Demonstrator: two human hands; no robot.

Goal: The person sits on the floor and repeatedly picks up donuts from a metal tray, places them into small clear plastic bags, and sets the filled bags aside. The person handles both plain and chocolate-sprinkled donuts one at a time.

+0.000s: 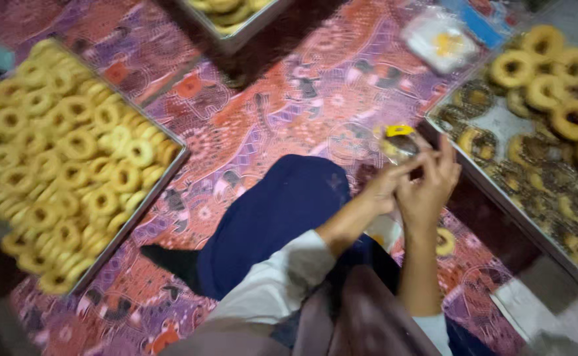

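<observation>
I sit on a patterned purple and red mat with my knee in dark blue cloth in front of me. My left hand and my right hand meet above the mat, fingers pinched together on a small clear bag with a yellow and dark doughnut inside. The picture is blurred, so the exact grip is hard to read. A single doughnut lies on the mat just below my right hand.
A big metal tray full of plain ring doughnuts fills the left. Another tray on the right holds plain and chocolate-topped doughnuts. A third tray sits at the top, and a clear packet lies near it.
</observation>
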